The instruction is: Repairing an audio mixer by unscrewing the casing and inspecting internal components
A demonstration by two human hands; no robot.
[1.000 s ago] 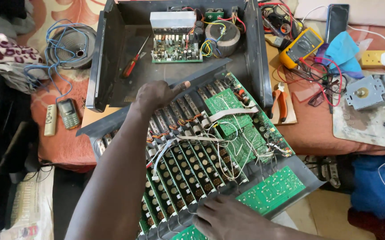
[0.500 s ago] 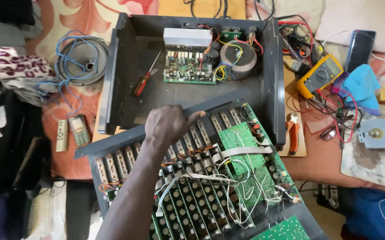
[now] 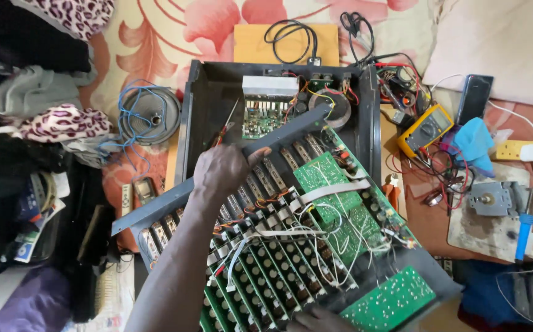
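Overhead view of an opened mixer panel (image 3: 291, 246), its underside of green circuit boards and ribbon wiring facing up. The panel's long axis runs diagonally, from lower left to upper right, and its upper edge leans over the open black chassis (image 3: 365, 123). The left hand (image 3: 220, 169) has its grip wrapped over the grey upper rail of the panel, thumb toward the boards. The right hand (image 3: 318, 320) shows only at the panel's near lower edge, touching it; its grip cannot be told. Inside the chassis, just beyond the rail, lie a red-handled screwdriver (image 3: 224, 130) and an amplifier board (image 3: 266, 107). Right of the panel sits a yellow multimeter (image 3: 425, 129); left of it, a speaker cone (image 3: 149, 115).
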